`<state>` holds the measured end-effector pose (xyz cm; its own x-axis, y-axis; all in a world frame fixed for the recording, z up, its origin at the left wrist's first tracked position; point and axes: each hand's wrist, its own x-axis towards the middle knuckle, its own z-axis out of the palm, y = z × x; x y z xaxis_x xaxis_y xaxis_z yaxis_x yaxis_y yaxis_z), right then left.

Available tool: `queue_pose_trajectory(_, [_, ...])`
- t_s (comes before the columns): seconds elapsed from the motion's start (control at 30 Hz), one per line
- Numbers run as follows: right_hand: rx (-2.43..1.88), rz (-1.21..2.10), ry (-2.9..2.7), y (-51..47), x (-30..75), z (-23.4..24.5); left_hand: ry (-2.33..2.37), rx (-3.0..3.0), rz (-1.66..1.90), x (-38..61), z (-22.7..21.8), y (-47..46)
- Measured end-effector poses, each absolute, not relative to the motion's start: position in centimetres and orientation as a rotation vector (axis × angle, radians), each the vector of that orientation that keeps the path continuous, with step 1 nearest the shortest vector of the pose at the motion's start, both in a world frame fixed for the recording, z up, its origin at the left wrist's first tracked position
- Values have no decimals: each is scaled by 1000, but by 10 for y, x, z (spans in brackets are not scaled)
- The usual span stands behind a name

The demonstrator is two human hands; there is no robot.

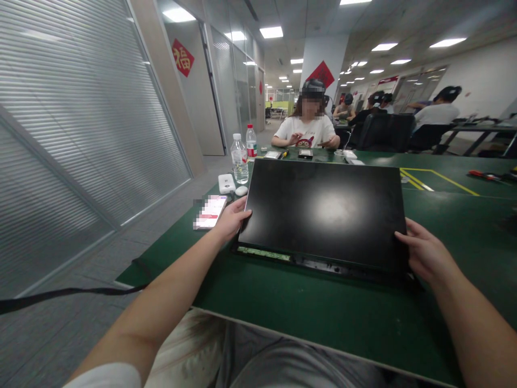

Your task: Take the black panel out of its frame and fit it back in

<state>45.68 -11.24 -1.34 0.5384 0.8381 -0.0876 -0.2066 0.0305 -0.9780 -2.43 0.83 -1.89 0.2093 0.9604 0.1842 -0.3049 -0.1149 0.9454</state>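
Note:
A wide black display panel (323, 213) is tilted toward me above the green table. My left hand (233, 218) grips its left edge, thumb on the front face and fingers behind. On the opposite side my right hand (428, 250) holds the right edge the same way. Along the panel's lower edge a green circuit board strip (264, 253) shows, beside a black frame section (323, 264). What lies behind the panel is hidden. A ceiling light reflects in its dark surface.
Left of the panel lie a lit phone (210, 212), a white device (226, 184) and a clear water bottle (239, 161). A red-capped bottle (251, 141) stands behind. Across the green table (307, 318) sits a person (307, 121). Tools (487, 175) lie far right.

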Motion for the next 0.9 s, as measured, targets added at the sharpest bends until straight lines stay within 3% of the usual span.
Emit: queue_pose_trajectory(0.9, [-1448,945,-493,-103,461,-26,742,1303,1052,-26,-27,10])
